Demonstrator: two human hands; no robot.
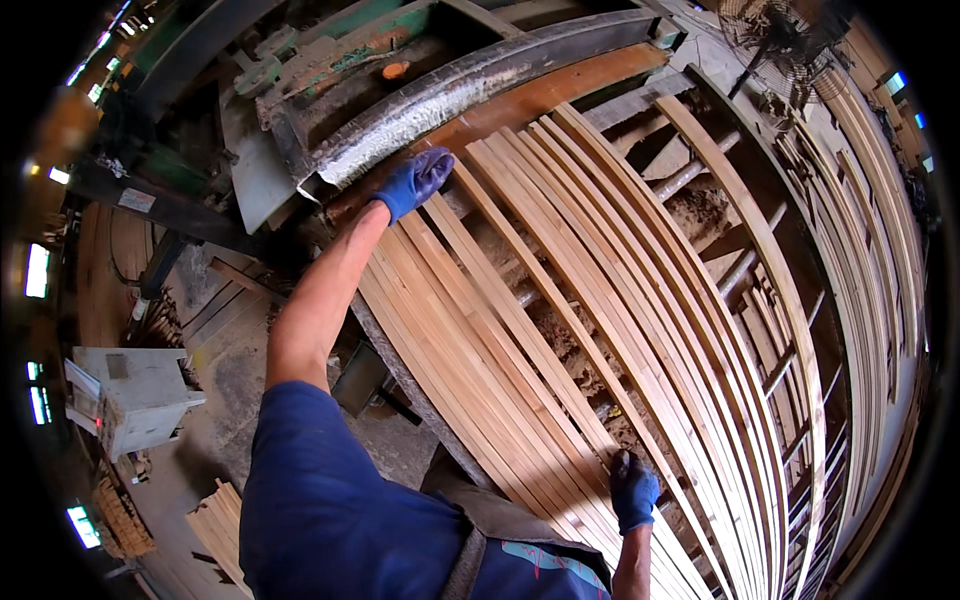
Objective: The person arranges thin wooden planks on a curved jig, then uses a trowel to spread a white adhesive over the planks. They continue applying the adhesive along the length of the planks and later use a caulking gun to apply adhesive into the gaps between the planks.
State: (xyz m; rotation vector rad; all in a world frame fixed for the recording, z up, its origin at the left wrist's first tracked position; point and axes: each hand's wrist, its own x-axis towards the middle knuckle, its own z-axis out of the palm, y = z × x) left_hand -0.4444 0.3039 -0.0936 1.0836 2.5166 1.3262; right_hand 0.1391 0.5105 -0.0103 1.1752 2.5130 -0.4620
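Long pale wooden strips lie side by side across a metal roller frame. My left hand, in a blue glove with a dark palm, is at the far ends of the strips, its fingers curled over the end of one wooden strip; what lies under the fingers is partly hidden. Near the close end of that strip, my right hand, in a similar glove, has its fingers bent against the strip's edge. A packed group of strips lies left of it, and a separate strip runs to its right.
Beyond the far ends stands a machine with a worn silvery metal edge and a rust-brown plate. More strips are stacked at the right, near a fan. A grey box stands on the floor at the left. Shavings lie under the rollers.
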